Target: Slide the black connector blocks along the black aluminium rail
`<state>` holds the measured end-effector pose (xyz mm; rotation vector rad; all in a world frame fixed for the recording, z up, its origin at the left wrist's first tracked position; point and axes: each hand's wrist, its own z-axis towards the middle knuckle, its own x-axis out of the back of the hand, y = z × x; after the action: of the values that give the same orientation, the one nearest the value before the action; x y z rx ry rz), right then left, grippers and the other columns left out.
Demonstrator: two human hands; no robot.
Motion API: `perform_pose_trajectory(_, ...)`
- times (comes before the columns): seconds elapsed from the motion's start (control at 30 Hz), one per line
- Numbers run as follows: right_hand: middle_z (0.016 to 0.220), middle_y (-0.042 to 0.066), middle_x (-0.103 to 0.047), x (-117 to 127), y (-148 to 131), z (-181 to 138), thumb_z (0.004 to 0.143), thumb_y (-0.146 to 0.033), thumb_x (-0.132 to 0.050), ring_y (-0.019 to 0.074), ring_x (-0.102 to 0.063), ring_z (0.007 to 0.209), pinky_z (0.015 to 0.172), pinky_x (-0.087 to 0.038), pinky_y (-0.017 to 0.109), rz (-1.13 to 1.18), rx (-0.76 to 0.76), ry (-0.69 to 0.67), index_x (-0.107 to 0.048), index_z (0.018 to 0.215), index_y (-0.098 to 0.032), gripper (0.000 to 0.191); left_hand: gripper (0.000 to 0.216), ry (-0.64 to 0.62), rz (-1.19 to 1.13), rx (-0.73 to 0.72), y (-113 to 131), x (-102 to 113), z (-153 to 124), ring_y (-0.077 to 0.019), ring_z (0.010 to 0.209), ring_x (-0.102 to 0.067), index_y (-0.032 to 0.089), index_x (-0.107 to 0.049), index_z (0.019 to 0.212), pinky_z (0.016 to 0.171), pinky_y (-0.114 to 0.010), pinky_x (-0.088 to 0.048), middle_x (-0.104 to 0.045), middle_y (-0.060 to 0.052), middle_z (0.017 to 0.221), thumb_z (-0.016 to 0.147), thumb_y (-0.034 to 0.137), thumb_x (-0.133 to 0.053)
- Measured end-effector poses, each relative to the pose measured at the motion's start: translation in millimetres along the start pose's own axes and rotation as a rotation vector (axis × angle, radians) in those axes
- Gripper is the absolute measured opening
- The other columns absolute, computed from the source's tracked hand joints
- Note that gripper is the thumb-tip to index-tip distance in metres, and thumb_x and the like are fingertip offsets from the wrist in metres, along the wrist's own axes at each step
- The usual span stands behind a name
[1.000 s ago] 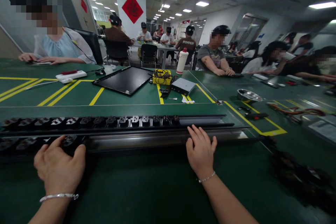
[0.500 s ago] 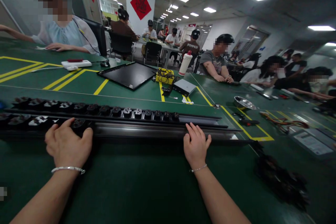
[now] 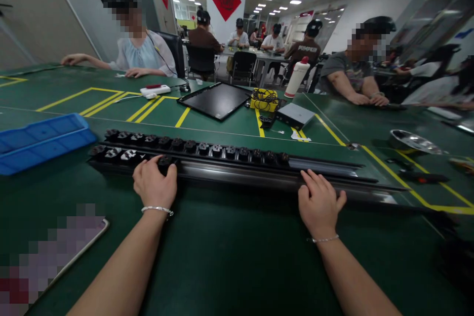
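Observation:
Two long black metal rails lie side by side across the green table. In the rear rail (image 3: 322,165) sits a row of several black socket-like pieces (image 3: 203,148). The front rail (image 3: 237,174) carries a few such pieces at its left end, and its channel is bare further right. My left hand (image 3: 156,185) is closed round the rightmost black socket-like piece (image 3: 165,162) in the front rail, thumb on its right side. Toward the right end, my right hand (image 3: 319,202) rests its outstretched fingertips on the front rail and grips nothing.
A blue tray (image 3: 44,140) lies at left, with a blurred flat object (image 3: 66,252) nearer me. Beyond the rails are a black panel (image 3: 218,100), a yellow box with cables (image 3: 263,99), a grey box (image 3: 295,115) and a white bottle (image 3: 297,79). A metal bowl (image 3: 414,142) stands right. People sit around.
My view has swung left, so everything appears further right and the blue tray and blurred flat object show more. Both hands keep about the same places on the front rail.

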<state>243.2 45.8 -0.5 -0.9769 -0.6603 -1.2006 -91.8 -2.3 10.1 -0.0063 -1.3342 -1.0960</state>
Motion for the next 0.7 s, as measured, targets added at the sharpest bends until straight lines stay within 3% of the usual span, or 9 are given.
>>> perform_pose_trajectory(0.7, 0.124, 0.005, -0.055, -2.1, -0.9, 0.5, 0.081, -0.027, -0.033, 0.0257, -0.043, 0.115, 0.099, -0.012, 0.061, -0.001, -0.005, 0.029, -0.057, 0.116, -0.025, 0.043, 0.037, 0.023, -0.053, 0.000, -1.1, -1.5, 0.7, -0.0271, 0.121, -0.036, 0.021, -0.057, 0.106, 0.097, -0.046, -0.032, -0.057, -0.009, 0.112, 0.074, 0.039, -0.051)
